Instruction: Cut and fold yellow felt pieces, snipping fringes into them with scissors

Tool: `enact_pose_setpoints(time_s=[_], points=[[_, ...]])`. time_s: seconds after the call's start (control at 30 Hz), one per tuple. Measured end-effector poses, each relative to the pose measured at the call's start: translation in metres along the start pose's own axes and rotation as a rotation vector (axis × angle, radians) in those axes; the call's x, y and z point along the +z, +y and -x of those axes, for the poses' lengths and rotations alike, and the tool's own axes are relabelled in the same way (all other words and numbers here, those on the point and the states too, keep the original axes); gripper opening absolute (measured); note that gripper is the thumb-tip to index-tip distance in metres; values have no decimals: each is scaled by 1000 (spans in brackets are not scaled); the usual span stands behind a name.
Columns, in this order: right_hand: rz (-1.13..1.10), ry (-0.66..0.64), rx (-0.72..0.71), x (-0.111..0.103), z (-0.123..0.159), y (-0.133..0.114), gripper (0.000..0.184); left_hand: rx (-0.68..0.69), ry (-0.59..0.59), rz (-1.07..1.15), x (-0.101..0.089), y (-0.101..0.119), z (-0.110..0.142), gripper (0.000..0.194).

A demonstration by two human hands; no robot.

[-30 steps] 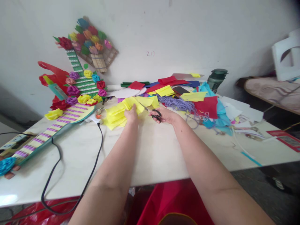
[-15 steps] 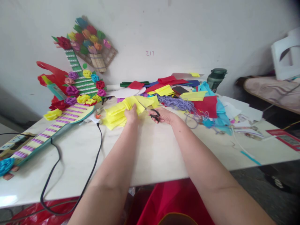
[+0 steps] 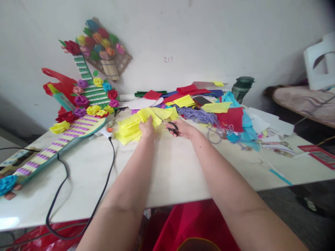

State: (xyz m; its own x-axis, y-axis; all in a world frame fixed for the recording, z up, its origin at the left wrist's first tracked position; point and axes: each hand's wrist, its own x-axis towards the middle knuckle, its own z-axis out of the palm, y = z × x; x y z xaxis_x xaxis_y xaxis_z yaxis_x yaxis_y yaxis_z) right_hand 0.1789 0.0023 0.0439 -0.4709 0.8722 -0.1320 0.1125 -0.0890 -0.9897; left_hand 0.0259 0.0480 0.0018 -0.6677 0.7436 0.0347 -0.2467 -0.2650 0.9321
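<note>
Folded yellow crepe paper (image 3: 128, 127) lies in layers at the middle of the table, and my left hand (image 3: 147, 128) is closed on its right part. In my right hand (image 3: 183, 128) is a pair of scissors with black handles (image 3: 172, 128). The blades point up and left, over the yellow paper beside my left hand. Whether the blades are apart or cutting into the paper is hard to tell.
A heap of purple yarn (image 3: 196, 114), red paper (image 3: 231, 118) and blue paper (image 3: 247, 127) lies to the right. Behind stands a dark green bottle (image 3: 243, 89). At left are a flower-decorated craft (image 3: 78, 125), a white glue gun (image 3: 104, 132) and its black cord (image 3: 113, 164).
The scissors' handles have drawn a little closer together in my right hand. My left hand and the yellow paper stay in place; the whole view shifts very slightly.
</note>
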Motion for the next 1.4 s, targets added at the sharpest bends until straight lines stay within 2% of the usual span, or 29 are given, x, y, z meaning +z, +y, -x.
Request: enact_pose_setpoints(time_s=[0.33,0.77,1.17,1.4], points=[[33,9,-6,0,-2,2,25,-20,31,-41,0,-4,-6,36],[-16,-36,-37,-5,-4,6,37,-10,-63,24,-1,3,4,33],[0,4,-56,2,-7,9,39,-27,-105,81,0,2,8,34],[-56,43,-61,8,-2,2,35,-44,-98,73,-1,5,10,33]])
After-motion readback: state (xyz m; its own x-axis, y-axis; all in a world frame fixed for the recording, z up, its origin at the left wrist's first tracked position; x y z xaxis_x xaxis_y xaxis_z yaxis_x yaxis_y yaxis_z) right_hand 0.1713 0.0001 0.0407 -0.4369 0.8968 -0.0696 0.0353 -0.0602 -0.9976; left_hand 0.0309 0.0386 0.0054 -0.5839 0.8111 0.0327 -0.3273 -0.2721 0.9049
